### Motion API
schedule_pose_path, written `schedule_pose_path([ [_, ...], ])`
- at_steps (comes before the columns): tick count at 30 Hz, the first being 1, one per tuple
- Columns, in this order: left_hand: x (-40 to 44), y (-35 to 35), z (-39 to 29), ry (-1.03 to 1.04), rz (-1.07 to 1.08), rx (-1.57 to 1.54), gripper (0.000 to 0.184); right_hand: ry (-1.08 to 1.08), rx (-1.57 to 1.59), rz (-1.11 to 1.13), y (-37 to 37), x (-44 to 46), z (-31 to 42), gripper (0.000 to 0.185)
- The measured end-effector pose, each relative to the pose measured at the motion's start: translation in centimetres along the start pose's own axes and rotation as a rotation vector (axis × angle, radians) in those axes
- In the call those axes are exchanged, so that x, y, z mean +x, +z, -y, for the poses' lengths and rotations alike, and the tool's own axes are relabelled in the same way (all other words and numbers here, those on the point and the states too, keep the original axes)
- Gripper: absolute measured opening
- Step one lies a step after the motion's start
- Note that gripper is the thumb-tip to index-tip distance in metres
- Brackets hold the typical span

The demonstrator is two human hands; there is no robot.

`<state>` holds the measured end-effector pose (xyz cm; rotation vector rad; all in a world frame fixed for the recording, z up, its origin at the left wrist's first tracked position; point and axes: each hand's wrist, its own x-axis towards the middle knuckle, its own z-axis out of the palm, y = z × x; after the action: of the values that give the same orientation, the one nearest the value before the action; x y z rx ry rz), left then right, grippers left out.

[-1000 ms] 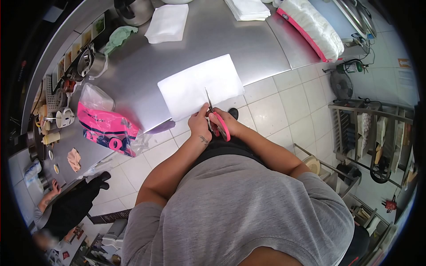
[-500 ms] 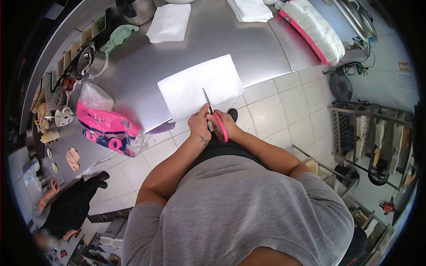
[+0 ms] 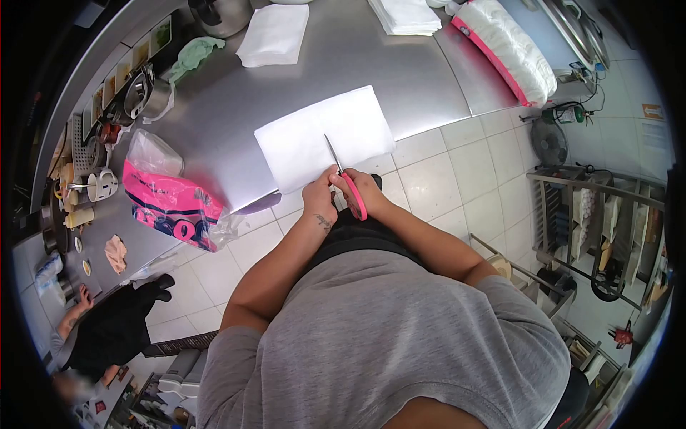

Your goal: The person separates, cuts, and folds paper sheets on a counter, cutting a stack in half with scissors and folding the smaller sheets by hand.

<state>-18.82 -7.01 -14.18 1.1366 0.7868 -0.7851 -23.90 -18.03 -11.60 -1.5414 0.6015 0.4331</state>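
White paper napkins (image 3: 307, 139) lie at the front edge of the steel table, their near edge overhanging it. In my right hand (image 3: 368, 191) are scissors (image 3: 354, 194) with red-pink handles. Their blades point away from me over the napkins, looking nearly closed, near the middle of the sheet. My left hand (image 3: 319, 194) is closed at the near edge of the napkins, right beside the scissors. Its fingertips touch that edge close to the blades. The part of the napkins between the two hands is partly hidden.
A pink open plastic pack (image 3: 175, 204) stands to the left. White napkin stacks (image 3: 274, 34) and a full pack (image 3: 504, 50) lie further back. Pots (image 3: 150, 100) and a green cloth (image 3: 194, 56) line the left side. Another person (image 3: 107, 325) stands at lower left.
The scissors have shifted slightly away from me and a little left, deeper over the napkins. Both hands moved only slightly. The other person's body has shifted a bit.
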Motion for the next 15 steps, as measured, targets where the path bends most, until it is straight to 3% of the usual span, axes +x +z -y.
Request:
schedule_pose_path([
  [8,1.5,-1.1,1.1,-0.060,0.048,-0.034,0.015,0.044,0.038,-0.002,0.4,-0.1,-0.2,0.051],
  [11,-3.0,-0.9,-1.5,-0.072,0.064,0.175,0.016,0.040,0.033,0.023,-0.3,-0.1,-0.3,0.049],
  [14,-4.1,-3.4,-2.9,0.327,0.302,0.714,0.027,0.035,-0.046,0.019,-1.0,0.0,-0.5,0.047],
  [15,-3.7,-3.1,-4.3,0.633,0.270,0.945,0.031,0.024,-0.076,0.017,-1.1,0.0,-0.5,0.047],
])
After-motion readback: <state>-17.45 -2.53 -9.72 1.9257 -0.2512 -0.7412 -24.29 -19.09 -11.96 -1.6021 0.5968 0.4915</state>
